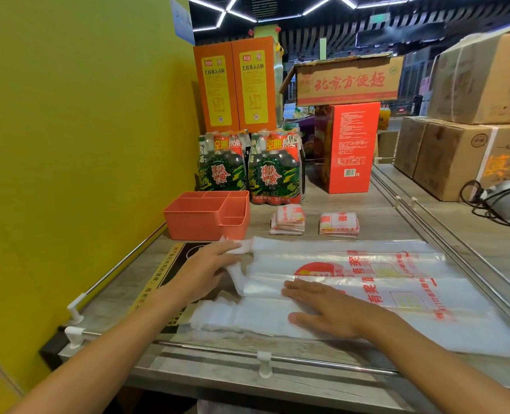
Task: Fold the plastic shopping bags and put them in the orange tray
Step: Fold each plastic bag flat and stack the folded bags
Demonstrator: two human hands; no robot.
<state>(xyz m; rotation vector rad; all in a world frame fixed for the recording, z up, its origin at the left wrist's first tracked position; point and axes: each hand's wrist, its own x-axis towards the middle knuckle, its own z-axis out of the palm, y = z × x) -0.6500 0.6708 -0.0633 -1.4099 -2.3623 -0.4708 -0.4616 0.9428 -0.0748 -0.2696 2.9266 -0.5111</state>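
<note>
Head view: your left hand [209, 261] pinches the bag [367, 282] handles, right hand [325, 309] flat pressing it mid-fold; next, fold lengthwise.

Yellow-green wall [77, 130] left; wood-grain counter [352, 210]; white ceiling light strips [226, 10].

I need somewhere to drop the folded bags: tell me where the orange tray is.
In the head view, the orange tray stands on the counter's far left, against the yellow-green wall, just behind the left hand and in front of the bottle packs.
</note>
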